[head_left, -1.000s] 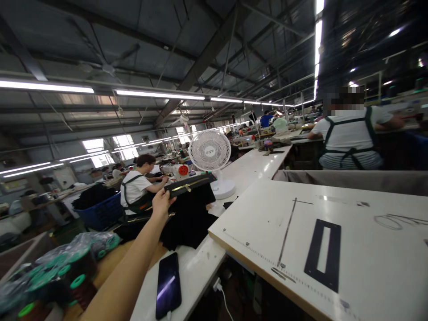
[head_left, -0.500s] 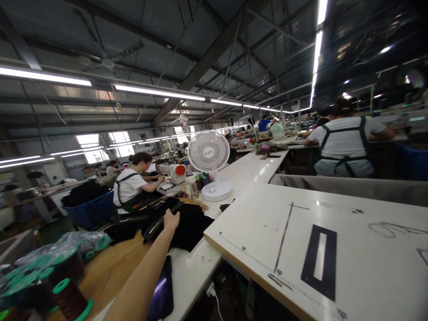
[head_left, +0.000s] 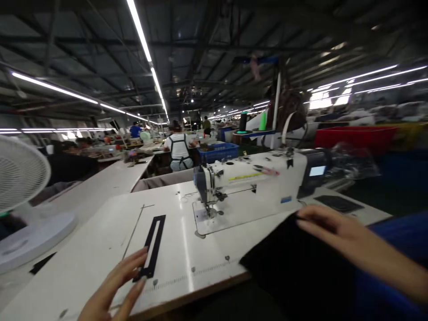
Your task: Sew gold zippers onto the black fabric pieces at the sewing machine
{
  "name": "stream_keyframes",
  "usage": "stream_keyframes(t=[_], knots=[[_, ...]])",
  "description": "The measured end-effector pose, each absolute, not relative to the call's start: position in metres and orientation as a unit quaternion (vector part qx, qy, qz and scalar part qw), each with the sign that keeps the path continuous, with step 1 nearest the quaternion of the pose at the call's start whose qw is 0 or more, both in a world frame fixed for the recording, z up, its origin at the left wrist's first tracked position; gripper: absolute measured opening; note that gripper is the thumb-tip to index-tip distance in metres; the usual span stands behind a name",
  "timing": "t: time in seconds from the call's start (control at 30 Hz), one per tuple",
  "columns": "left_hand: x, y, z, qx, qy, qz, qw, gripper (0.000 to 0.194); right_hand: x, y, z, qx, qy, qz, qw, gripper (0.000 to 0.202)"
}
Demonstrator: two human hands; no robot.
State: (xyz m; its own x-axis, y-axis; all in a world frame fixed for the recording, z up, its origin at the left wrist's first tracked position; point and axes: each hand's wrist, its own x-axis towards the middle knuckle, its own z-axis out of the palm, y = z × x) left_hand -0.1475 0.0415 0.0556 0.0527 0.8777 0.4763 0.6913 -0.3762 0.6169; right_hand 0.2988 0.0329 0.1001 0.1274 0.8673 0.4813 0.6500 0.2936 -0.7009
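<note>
My left hand is over the near left part of the white table, its fingers apart. Its fingertips are at the lower end of a flat black rectangular frame with a long slot; whether they touch it I cannot tell. On the right, my right hand pinches the top edge of a black fabric piece between thumb and fingers. The cloth hangs over the table's front edge. Behind it stands a white sewing machine, its needle area left of the fabric.
A white fan stands at the left edge. Ruler marks run along the front of the white tabletop. Tweezers with pink handles lie on the machine. Farther back are a co-worker, a blue basket and a red bin.
The view has swung right, bringing the sewing machine in. My left hand has left the pile of black pieces and is over the table. My right hand with black fabric has come into view.
</note>
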Motion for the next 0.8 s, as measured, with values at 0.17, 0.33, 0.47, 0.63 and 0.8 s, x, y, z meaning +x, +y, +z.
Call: stream_keyframes(t=[0.17, 0.33, 0.47, 0.63, 0.8], knots=[[-0.048, 0.039, 0.063, 0.776, 0.478, 0.365, 0.188, 0.055, 0.224, 0.058, 0.088, -0.482, -0.692, 0.303, 0.443, 0.019], [-0.03, 0.043, 0.061, 0.802, 0.467, 0.347, 0.133, 0.025, 0.202, 0.045, 0.082, -0.333, -0.796, 0.198, 0.465, 0.007], [-0.042, 0.037, 0.069, 0.823, 0.321, 0.457, -0.103, 0.028, 0.211, 0.026, 0.086, -0.207, -0.877, -0.053, 0.43, 0.015], [-0.051, 0.05, 0.063, 0.811, 0.275, 0.471, -0.211, 0.024, 0.198, 0.02, 0.063, -0.114, -0.845, -0.285, 0.437, 0.033], [-0.069, 0.063, 0.029, 0.825, 0.373, 0.388, -0.171, 0.029, 0.179, 0.023, 0.023, -0.196, -0.846, -0.16, 0.47, 0.025]])
